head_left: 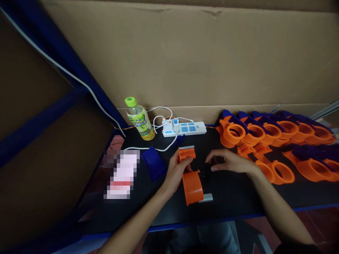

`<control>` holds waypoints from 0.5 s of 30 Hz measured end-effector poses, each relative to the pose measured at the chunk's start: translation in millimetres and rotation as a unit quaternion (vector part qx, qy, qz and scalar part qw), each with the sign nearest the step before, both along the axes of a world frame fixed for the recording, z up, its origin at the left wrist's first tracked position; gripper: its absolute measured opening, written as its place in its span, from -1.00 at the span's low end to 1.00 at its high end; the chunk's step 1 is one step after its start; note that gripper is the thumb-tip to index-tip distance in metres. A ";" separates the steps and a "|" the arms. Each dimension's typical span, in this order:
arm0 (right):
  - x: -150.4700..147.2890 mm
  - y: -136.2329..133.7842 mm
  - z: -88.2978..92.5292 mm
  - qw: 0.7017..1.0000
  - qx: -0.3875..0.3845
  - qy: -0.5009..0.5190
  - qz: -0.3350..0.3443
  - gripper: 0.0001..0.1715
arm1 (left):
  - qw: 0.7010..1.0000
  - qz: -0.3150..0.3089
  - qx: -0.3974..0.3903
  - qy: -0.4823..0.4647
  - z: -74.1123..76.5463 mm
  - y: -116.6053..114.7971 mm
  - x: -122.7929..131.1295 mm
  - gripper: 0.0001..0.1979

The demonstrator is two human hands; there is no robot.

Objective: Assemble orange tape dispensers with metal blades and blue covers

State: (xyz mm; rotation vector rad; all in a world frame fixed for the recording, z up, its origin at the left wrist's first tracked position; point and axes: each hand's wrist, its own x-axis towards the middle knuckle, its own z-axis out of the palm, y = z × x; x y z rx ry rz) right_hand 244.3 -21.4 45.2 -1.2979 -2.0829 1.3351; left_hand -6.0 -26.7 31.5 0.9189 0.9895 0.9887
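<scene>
My left hand [176,169] is closed around the narrow neck of an orange tape dispenser [193,188]. A serrated metal blade [186,147] lies along the dispenser's far end, and its wide ring faces the near side of the table. To the right, my right hand [229,161] is held apart from the dispenser, fingers bent and separated, with nothing visible in them. A light grey strip [208,197] lies by the ring, partly covered by it. Left of my left hand lies a dark blue plastic piece [154,164].
A white power strip [197,128] with plugs and cables stands at the back beside a drink bottle [141,121]. Several orange and blue dispensers [254,131] line the right side, with plain orange bodies [283,173] nearer. A pixelated pink-white patch [123,173] is at left.
</scene>
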 end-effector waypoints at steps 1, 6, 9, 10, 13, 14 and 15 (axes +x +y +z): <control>2.8 0.0 1.3 0.999 -0.016 -0.024 0.024 -0.56 | 1.000 0.003 -0.011 -0.016 -1.5 1.3 -0.9 -0.83; 1.4 1.4 -2.3 0.996 -0.009 -0.058 0.071 -0.58 | 0.997 -0.012 -0.049 -0.053 -6.4 2.9 -1.8 -0.77; 0.3 4.0 -9.0 0.994 -0.001 -0.070 0.079 -0.68 | 0.996 -0.004 -0.056 -0.068 -5.0 2.5 -0.5 -0.74; 1.3 4.9 -10.5 0.994 -0.003 -0.075 0.079 -0.70 | 0.996 0.001 -0.057 -0.074 -4.2 2.6 -0.2 -0.73; 8.4 7.3 -10.5 0.994 -0.024 -0.079 0.077 -0.68 | 0.993 0.025 -0.066 -0.090 -1.8 3.6 0.6 -0.70; 11.3 7.6 -9.0 0.994 -0.034 -0.071 0.074 -0.66 | 0.992 0.036 -0.068 -0.095 -1.2 4.2 0.8 -0.69; 14.0 7.7 -7.0 0.995 -0.043 -0.057 0.068 -0.64 | 0.992 0.047 -0.069 -0.098 -0.7 4.7 1.0 -0.68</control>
